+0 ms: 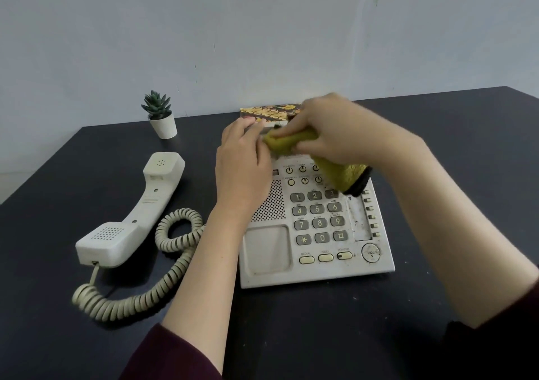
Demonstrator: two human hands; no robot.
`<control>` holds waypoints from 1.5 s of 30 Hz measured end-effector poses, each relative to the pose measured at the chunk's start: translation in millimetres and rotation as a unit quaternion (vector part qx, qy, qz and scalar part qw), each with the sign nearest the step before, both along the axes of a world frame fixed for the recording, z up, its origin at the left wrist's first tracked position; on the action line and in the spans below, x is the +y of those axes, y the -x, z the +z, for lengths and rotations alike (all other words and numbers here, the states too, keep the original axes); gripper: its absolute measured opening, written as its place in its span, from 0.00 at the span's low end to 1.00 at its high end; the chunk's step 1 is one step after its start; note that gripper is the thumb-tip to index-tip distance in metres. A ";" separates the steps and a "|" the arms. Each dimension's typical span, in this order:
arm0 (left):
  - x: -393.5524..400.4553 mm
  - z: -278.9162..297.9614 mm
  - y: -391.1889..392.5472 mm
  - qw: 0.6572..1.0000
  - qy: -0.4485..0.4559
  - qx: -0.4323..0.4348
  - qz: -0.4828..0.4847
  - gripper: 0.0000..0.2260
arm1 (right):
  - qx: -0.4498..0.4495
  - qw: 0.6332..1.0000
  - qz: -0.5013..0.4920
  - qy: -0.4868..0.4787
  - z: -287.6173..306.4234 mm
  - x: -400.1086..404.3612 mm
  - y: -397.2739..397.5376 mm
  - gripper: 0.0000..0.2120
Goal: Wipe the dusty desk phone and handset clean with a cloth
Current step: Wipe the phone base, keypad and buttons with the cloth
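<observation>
A dusty cream desk phone (315,233) sits on the dark desk, keypad facing me. Its handset (131,213) lies off the cradle to the left, earpiece side up, joined by a coiled cord (163,280). My right hand (329,131) grips a bunched olive-green cloth (341,169) and presses it on the phone's far top edge; the cloth's tail hangs over the upper right buttons. My left hand (242,160) rests on the phone's upper left corner, fingers curved over its far edge.
A small potted succulent (160,117) stands at the back left of the dark desk (452,152). A patterned box (271,112) lies behind the phone, by the pale wall. Specks of dirt mark the phone's right label strip and volume knob.
</observation>
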State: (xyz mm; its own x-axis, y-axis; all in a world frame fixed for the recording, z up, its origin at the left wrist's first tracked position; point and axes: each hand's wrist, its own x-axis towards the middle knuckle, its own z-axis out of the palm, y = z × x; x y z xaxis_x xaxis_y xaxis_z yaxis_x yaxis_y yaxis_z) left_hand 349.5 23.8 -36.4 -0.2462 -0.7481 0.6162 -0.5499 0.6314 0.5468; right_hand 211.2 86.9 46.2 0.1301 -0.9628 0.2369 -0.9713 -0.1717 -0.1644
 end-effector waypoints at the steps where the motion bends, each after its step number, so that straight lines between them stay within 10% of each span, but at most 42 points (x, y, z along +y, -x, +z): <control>1: -0.1 -0.3 -0.2 1.000 0.000 -0.001 0.001 0.21 | 0.017 1.000 0.003 -0.019 -3.0 -1.0 -3.2 0.17; 17: -0.3 -2.1 -0.6 1.000 -0.010 0.010 -0.002 0.17 | 0.018 0.957 -0.289 -0.030 1.9 2.8 45.8 0.15; 28: -0.1 -2.3 -0.5 1.000 0.006 0.011 -0.002 0.16 | -0.002 0.992 -0.084 0.090 -33.7 25.4 -10.2 0.19; 45: 0.2 -2.5 0.6 1.000 0.001 0.012 0.002 0.16 | -0.085 0.933 -0.328 0.121 -39.2 34.5 41.4 0.15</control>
